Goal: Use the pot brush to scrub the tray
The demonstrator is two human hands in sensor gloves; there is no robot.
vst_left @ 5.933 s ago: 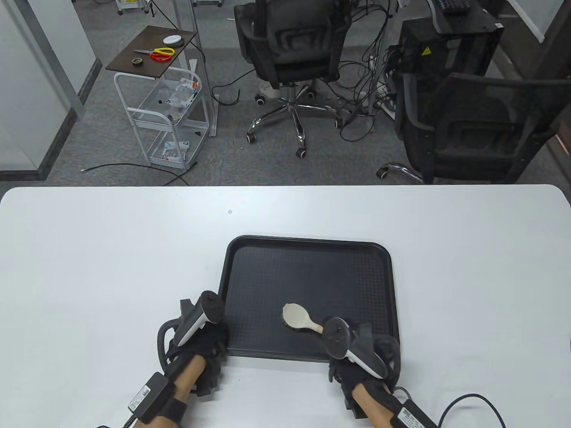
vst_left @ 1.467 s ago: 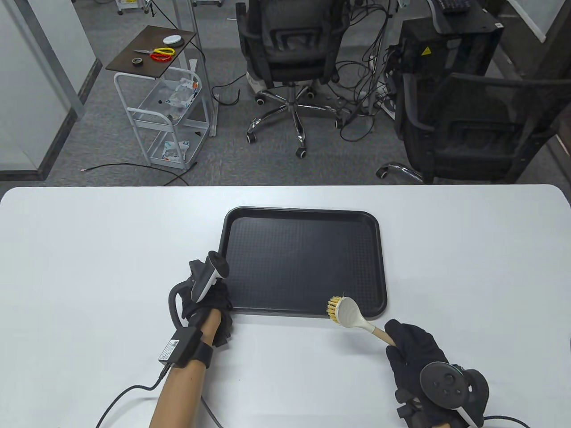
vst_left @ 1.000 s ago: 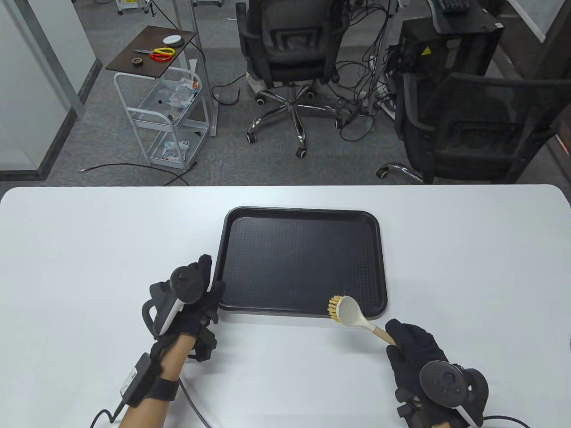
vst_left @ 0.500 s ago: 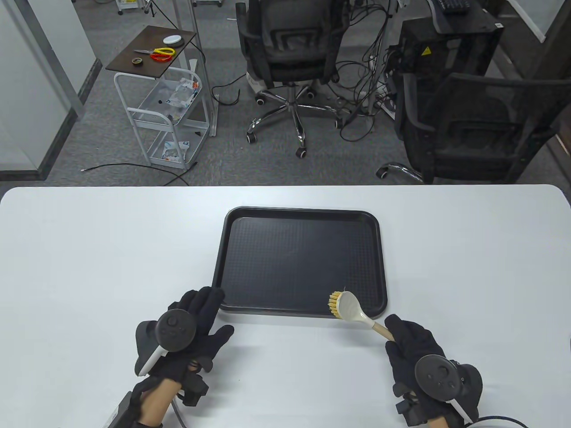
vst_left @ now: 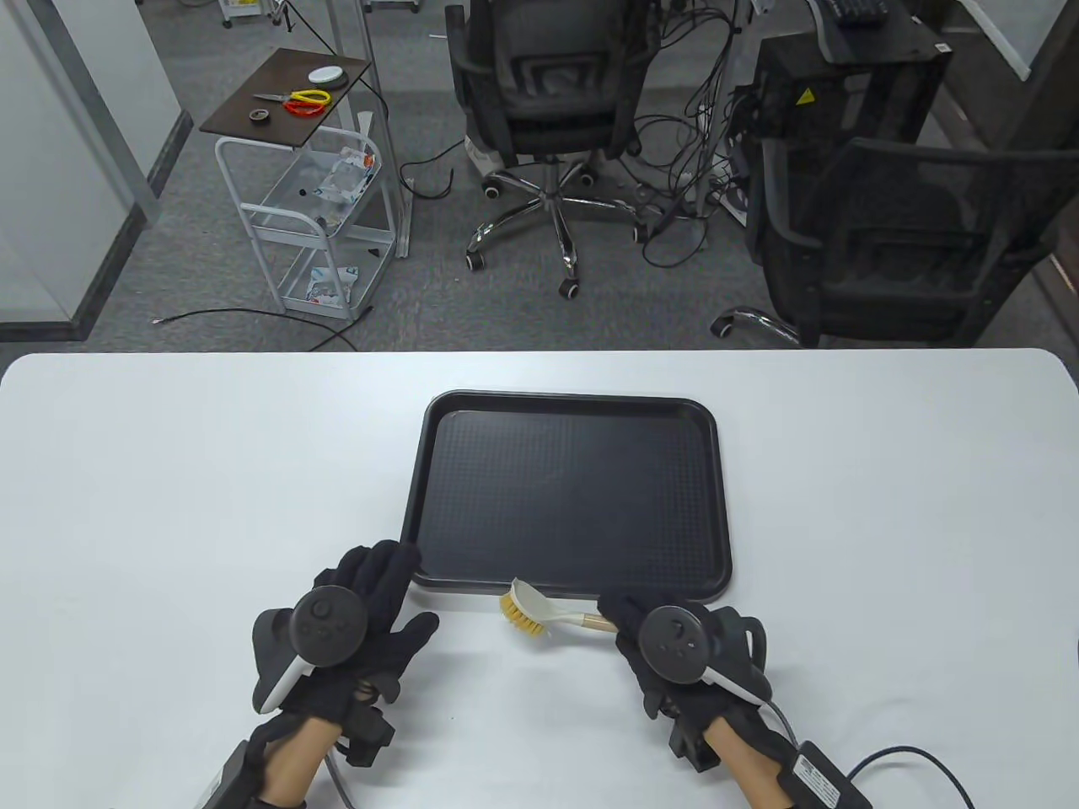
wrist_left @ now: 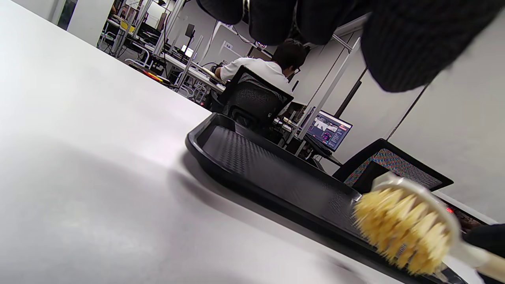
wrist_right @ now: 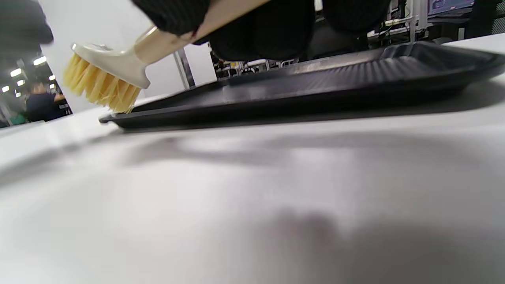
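A black tray (vst_left: 566,493) lies flat on the white table; it also shows in the left wrist view (wrist_left: 252,157) and the right wrist view (wrist_right: 355,83). My right hand (vst_left: 641,632) grips the wooden handle of the pot brush (vst_left: 533,608), whose white head with yellow bristles hangs just above the table at the tray's near edge. The brush also shows in the left wrist view (wrist_left: 406,225) and the right wrist view (wrist_right: 106,77). My left hand (vst_left: 371,607) lies with fingers spread on the table at the tray's near left corner, holding nothing.
The white table (vst_left: 169,506) stretches wide on both sides of the tray. Beyond its far edge stand office chairs (vst_left: 548,93), a small white cart (vst_left: 312,219) and cables on the floor.
My right hand has swung left with the brush, carrying its head from the tray's near right corner to the table in front of the near edge. My left hand has stayed put.
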